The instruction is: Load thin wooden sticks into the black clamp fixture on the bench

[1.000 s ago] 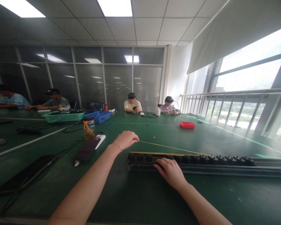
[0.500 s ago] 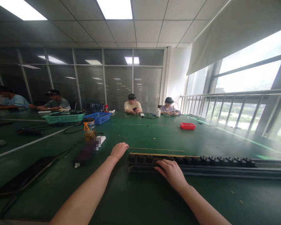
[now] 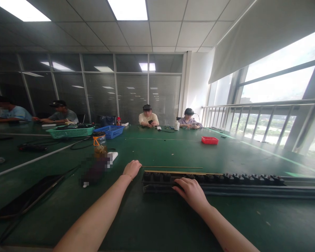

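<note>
A thin yellowish stick (image 3: 173, 167) runs rightward from the fingertips of my left hand (image 3: 132, 169), which are pinched on its near end. It hovers just behind a long black rail (image 3: 236, 192) that lies across the table. A row of black blocks (image 3: 243, 179) with small metal parts on top sits along the rail. More yellowish strips (image 3: 183, 172) lie along the row's back edge. My right hand (image 3: 193, 193) is closed over the left half of the rail, thumb in front and fingers on top; what lies under the fingers is hidden.
On the green table (image 3: 152, 224), a phone-like dark slab (image 3: 26, 197), a bottle (image 3: 100, 145) and a dark pouch (image 3: 96, 171) stand left. Farther back are a green basket (image 3: 70, 132), a blue basket (image 3: 112, 132) and a red tray (image 3: 210, 140). Several people sit at the far side.
My left hand has shifted slightly left, drawing the thin stick along with it. My right hand stays in place on the rail.
</note>
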A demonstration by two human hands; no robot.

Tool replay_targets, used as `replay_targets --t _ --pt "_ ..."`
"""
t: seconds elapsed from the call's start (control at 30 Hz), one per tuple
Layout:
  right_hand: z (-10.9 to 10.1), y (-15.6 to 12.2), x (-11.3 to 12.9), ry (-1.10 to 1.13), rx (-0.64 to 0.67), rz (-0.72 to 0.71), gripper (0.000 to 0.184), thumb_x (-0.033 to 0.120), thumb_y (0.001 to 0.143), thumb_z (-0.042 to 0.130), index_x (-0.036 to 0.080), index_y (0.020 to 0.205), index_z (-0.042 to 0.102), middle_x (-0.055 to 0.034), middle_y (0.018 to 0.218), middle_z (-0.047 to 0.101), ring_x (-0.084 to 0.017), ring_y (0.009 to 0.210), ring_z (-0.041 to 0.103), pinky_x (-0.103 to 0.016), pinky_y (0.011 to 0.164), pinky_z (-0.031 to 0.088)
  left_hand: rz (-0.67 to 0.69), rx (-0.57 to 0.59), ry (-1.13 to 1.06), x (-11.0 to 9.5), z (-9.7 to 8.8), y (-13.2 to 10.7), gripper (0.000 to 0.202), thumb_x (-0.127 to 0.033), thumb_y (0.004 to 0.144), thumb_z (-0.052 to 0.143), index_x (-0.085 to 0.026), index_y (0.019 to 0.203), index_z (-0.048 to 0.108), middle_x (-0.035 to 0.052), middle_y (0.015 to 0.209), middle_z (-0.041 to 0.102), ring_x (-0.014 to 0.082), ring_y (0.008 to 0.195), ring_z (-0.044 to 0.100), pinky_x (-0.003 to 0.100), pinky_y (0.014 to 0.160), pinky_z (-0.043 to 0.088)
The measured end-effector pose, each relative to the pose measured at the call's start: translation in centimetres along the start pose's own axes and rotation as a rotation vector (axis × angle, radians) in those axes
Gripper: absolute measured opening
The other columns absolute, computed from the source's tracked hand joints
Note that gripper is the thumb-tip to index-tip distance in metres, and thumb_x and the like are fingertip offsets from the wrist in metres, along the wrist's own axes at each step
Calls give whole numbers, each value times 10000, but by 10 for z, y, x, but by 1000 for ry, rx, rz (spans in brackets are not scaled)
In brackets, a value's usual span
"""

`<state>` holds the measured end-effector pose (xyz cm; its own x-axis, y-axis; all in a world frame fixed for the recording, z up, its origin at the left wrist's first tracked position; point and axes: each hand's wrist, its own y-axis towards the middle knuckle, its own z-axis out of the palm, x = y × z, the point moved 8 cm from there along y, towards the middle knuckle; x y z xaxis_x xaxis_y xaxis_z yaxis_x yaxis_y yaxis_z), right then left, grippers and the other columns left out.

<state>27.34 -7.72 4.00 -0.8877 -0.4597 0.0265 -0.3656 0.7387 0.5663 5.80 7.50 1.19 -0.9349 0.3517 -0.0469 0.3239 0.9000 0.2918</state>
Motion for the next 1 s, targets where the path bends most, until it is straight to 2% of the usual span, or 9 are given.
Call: replay_targets --t 0.1,0.17,0.23,0.3,0.37,0.47,0.63,0.83,1.0 --pt "1 0 1 5 8 6 247 378 838 408 216 927 573 -16 834 620 -133 763 574 -242 638 389 -47 -10 -57 2 -10 5 274 -214 797 406 -208 920 651 53 998 614 194 937 536 292 771 420" --pt "1 0 0 10 8 9 245 378 837 412 217 929 571 -16 841 621 -134 770 573 -244 641 387 -61 25 -177 -3 -22 9 267 -247 790 419 -200 921 647 51 983 628 179 902 556 279 770 418" --pt "2 0 0 11 5 11 246 379 837 412 217 932 571 -16 846 621 -134 774 572 -244 643 385 3 129 -347 -18 -37 12 280 -322 783 435 -190 914 645 38 915 652 154 828 578 246 729 426" --pt "2 0 -1 7 0 11 250 382 836 413 215 935 570 -17 846 620 -133 769 572 -244 639 383 130 283 -478 -41 -52 8 328 -403 748 478 -180 926 639 25 876 660 144 796 583 214 681 428" --pt "2 0 -2 2 -4 10 252 386 833 418 214 931 573 -17 839 620 -132 756 573 -244 630 380 240 408 -486 -62 -67 -1 347 -441 708 518 -186 904 649 13 873 661 139 790 581 195 662 417" --pt "2 -1 -2 -8 -23 3 259 396 831 417 214 913 581 -18 811 619 -128 728 573 -241 613 376 316 501 -423 -81 -80 -14 334 -441 684 546 -191 872 661 10 847 664 134 757 581 183 629 403" --pt "1 -1 -1 -12 -48 -3 283 415 832 402 213 914 584 -21 793 616 -124 710 570 -238 603 373 329 502 -377 -90 -80 -19 311 -422 679 556 -180 844 658 12 798 664 129 712 574 184 594 390" --pt "0 -1 0 -3 -51 4 298 424 833 397 210 917 587 -25 799 619 -125 720 568 -239 607 369 308 510 -384 -85 -71 -15 312 -434 683 547 -171 813 656 11 772 658 125 694 565 187 587 385" --pt "0 -1 -1 1 -50 17 304 428 836 389 212 922 584 -23 806 619 -127 729 566 -244 624 364 296 497 -438 -83 -70 -13 324 -455 659 564 -166 784 643 9 755 648 125 682 559 198 596 389"
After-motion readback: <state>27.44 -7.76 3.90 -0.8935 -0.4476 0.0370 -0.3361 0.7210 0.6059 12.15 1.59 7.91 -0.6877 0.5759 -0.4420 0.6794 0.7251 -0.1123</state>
